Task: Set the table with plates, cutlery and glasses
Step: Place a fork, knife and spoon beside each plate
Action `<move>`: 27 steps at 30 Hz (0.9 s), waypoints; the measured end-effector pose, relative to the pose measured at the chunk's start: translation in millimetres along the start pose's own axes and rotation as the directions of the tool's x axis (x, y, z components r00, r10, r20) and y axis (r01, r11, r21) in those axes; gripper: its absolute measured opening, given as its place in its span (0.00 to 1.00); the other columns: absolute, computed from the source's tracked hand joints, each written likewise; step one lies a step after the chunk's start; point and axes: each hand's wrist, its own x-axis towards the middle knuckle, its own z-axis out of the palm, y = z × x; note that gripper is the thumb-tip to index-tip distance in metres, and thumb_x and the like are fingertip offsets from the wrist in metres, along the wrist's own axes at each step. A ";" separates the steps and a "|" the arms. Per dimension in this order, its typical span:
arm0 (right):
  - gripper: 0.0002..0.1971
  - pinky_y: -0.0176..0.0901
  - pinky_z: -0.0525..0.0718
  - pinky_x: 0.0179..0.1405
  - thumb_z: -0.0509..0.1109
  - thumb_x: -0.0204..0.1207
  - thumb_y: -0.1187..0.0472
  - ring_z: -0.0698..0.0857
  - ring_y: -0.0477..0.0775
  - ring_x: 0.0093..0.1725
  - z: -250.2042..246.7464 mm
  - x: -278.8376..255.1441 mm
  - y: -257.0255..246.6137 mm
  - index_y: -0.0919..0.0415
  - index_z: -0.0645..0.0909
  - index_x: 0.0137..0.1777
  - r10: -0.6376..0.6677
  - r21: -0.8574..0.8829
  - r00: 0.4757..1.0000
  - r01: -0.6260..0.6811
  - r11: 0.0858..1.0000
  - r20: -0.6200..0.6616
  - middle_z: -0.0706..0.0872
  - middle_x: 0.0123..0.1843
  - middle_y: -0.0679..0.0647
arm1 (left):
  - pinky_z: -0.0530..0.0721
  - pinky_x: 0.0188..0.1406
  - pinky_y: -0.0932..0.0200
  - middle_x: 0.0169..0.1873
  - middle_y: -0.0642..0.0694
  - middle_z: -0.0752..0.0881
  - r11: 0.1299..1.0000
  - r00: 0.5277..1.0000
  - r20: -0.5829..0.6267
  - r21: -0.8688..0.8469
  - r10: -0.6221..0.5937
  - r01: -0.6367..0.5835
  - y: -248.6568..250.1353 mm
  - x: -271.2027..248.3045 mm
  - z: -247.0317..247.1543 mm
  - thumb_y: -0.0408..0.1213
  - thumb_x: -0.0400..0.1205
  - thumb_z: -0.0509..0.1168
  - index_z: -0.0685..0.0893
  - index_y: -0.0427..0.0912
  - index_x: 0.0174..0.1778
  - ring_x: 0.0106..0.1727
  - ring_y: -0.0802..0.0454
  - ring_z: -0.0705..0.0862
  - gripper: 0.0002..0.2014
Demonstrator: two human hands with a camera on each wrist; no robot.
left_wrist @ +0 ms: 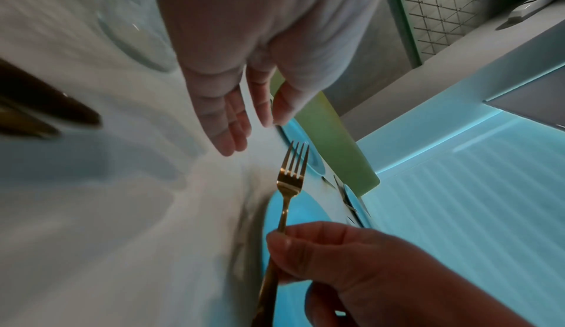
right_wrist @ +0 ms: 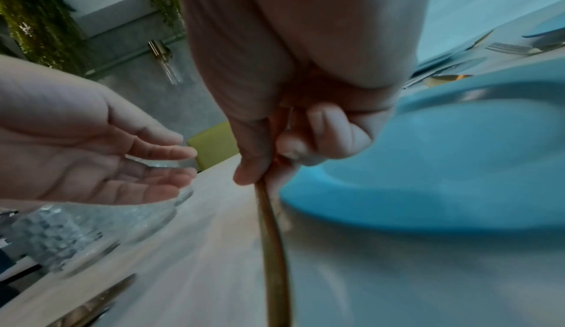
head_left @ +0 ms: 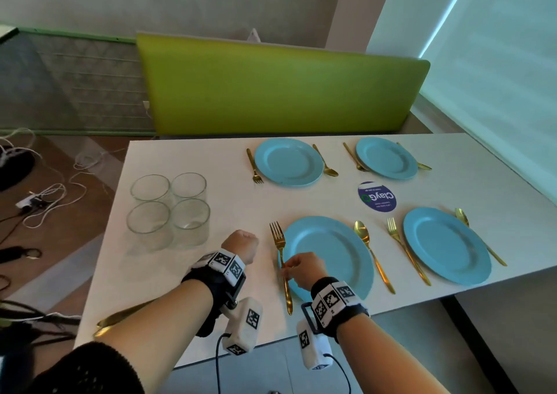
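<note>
My right hand (head_left: 297, 268) pinches the handle of a gold fork (head_left: 280, 252) along the left rim of the nearest blue plate (head_left: 331, 258), tines pointing away from me. In the right wrist view, thumb and fingers close round the fork (right_wrist: 272, 235). I cannot tell whether the fork touches the table. My left hand (head_left: 241, 241) hovers empty just left of the fork; the left wrist view shows its fingers (left_wrist: 226, 136) relaxed and straight. A gold spoon (head_left: 372, 255) lies right of that plate. Several empty glasses (head_left: 168, 206) stand grouped at the left.
Three more blue plates, such as the far-left plate (head_left: 287, 161), sit on the white table (head_left: 156, 273), each with gold cutlery beside it. A loose gold utensil (head_left: 120, 318) lies under my left forearm. A round sticker (head_left: 376, 197) marks the middle. Behind stands a green bench back (head_left: 283, 89).
</note>
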 end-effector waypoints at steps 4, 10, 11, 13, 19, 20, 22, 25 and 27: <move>0.08 0.33 0.79 0.49 0.76 0.72 0.58 0.82 0.46 0.45 31.8 -8.4 -13.0 0.59 0.89 0.49 0.014 -0.091 1.000 -0.016 0.996 -0.026 0.90 0.48 0.54 | 0.83 0.44 0.55 0.27 0.45 0.80 1.000 1.000 -0.013 -0.008 -0.003 0.003 -17.3 4.5 -31.7 0.31 0.82 0.60 0.77 0.42 0.33 0.31 0.47 0.79 0.11; 0.12 0.40 0.84 0.60 0.76 0.71 0.55 0.87 0.52 0.58 54.4 -9.1 -21.2 0.58 0.89 0.53 0.087 -0.235 0.992 -0.105 0.966 -0.086 0.90 0.56 0.54 | 0.80 0.39 0.57 0.28 0.45 0.81 0.998 0.999 0.009 0.056 0.040 -0.040 -35.5 3.1 -58.7 0.33 0.80 0.60 0.77 0.44 0.31 0.34 0.44 0.81 0.11; 0.12 0.42 0.85 0.60 0.77 0.71 0.55 0.87 0.53 0.58 55.9 -7.7 -21.2 0.57 0.89 0.53 0.095 -0.245 0.990 -0.117 0.962 -0.101 0.90 0.55 0.54 | 0.80 0.39 0.57 0.29 0.45 0.81 0.998 0.999 0.017 0.062 0.033 -0.034 -36.1 2.2 -62.3 0.33 0.80 0.60 0.78 0.43 0.33 0.36 0.44 0.81 0.09; 0.14 0.46 0.86 0.59 0.78 0.69 0.54 0.87 0.54 0.57 59.1 -5.3 -22.3 0.58 0.89 0.53 0.116 -0.261 0.985 -0.147 0.954 -0.129 0.90 0.55 0.55 | 0.80 0.39 0.57 0.29 0.45 0.82 0.997 0.999 0.019 0.076 0.026 -0.027 -37.1 3.7 -69.3 0.32 0.80 0.60 0.79 0.41 0.38 0.37 0.44 0.82 0.06; 0.16 0.43 0.87 0.51 0.79 0.68 0.53 0.88 0.56 0.52 63.9 2.6 -20.6 0.60 0.87 0.52 0.160 -0.267 0.964 -0.215 0.939 -0.213 0.89 0.51 0.56 | 0.86 0.52 0.53 0.29 0.47 0.82 0.991 0.998 0.038 0.123 0.043 -0.048 -37.3 7.1 -80.8 0.34 0.80 0.61 0.79 0.43 0.34 0.40 0.45 0.83 0.09; 0.17 0.42 0.86 0.47 0.79 0.67 0.52 0.88 0.56 0.51 63.3 3.1 -20.5 0.60 0.86 0.52 0.167 -0.261 0.959 -0.226 0.938 -0.231 0.89 0.51 0.56 | 0.86 0.54 0.52 0.29 0.47 0.82 0.990 0.998 0.038 0.129 0.044 -0.049 -37.6 8.0 -81.6 0.34 0.80 0.61 0.79 0.43 0.34 0.40 0.45 0.83 0.09; 0.18 0.41 0.84 0.42 0.80 0.66 0.51 0.87 0.56 0.48 61.6 4.3 -20.6 0.61 0.85 0.51 0.173 -0.259 0.948 -0.243 0.935 -0.267 0.89 0.50 0.56 | 0.86 0.55 0.52 0.30 0.46 0.83 0.989 0.998 0.038 0.137 0.051 -0.055 -38.5 9.1 -83.3 0.34 0.81 0.61 0.80 0.43 0.35 0.41 0.45 0.83 0.08; 0.18 0.42 0.83 0.40 0.79 0.65 0.50 0.82 0.56 0.42 56.5 6.0 -19.0 0.61 0.83 0.49 0.188 -0.269 0.935 -0.273 0.924 -0.302 0.85 0.44 0.55 | 0.86 0.57 0.50 0.37 0.42 0.84 0.985 0.998 0.044 0.163 0.053 -0.060 -40.5 11.2 -86.8 0.35 0.81 0.61 0.78 0.46 0.32 0.43 0.45 0.83 0.10; 0.19 0.42 0.81 0.39 0.79 0.66 0.50 0.82 0.57 0.42 52.2 6.4 -16.2 0.61 0.82 0.50 0.203 -0.264 0.926 -0.293 0.919 -0.320 0.83 0.43 0.55 | 0.86 0.58 0.51 0.39 0.41 0.85 0.983 0.998 0.040 0.175 0.049 -0.055 -42.3 12.5 -89.3 0.35 0.81 0.61 0.78 0.46 0.33 0.43 0.45 0.84 0.10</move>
